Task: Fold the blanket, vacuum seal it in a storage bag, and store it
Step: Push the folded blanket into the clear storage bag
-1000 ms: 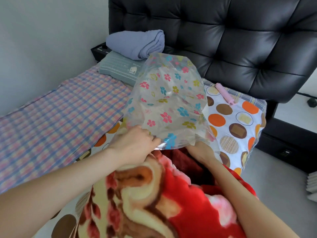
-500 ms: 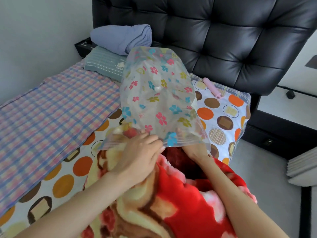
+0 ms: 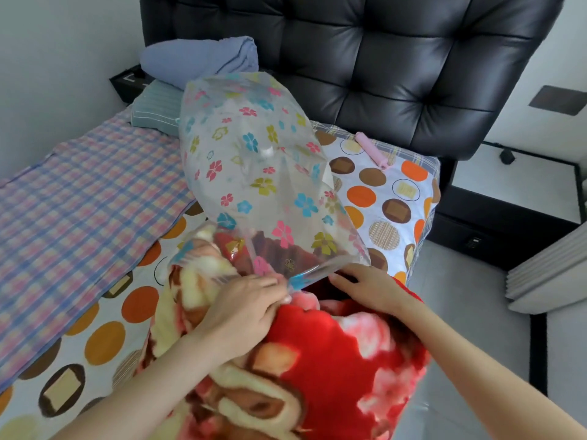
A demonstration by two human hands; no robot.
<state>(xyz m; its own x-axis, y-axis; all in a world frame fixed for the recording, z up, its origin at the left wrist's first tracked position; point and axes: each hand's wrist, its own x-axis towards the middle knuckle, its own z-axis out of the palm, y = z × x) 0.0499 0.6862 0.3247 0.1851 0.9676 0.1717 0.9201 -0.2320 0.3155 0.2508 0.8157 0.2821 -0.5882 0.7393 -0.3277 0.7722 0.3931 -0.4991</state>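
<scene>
black tufted headboard (image 3: 381, 74) at the back, white nightstand (image 3: 514, 182) to the r of it. bed sheet w/ orange & brown circles (image 3: 381, 192) covers the mattress, w/ a plaid cover (image 3: 79, 192) over its l part. up by the headboard lie a green pillow (image 3: 155, 106) w/ 1 folded blue-grey cloth (image 3: 197, 58) on top, and a pink tube (image 3: 371, 150) on the r side

right in front of us is the red & cream blanket (image 3: 333, 360), bundled at the near end of the bed. its far end sits just inside the mouth of the clear storage bag (image 3: 254, 160) w/ the flower print. the bag stands puffed up above it, tilted away toward the headboard

our left hand (image 3: 244, 309) pinches the bag's rim near the middle, fingers curled on the plastic, wrist on the blanket. our right hand (image 3: 368, 287) is at the r end of the rim, fingers reaching under the plastic & lying on the blanket; we can't tell if it grips the bag or only touches it
</scene>
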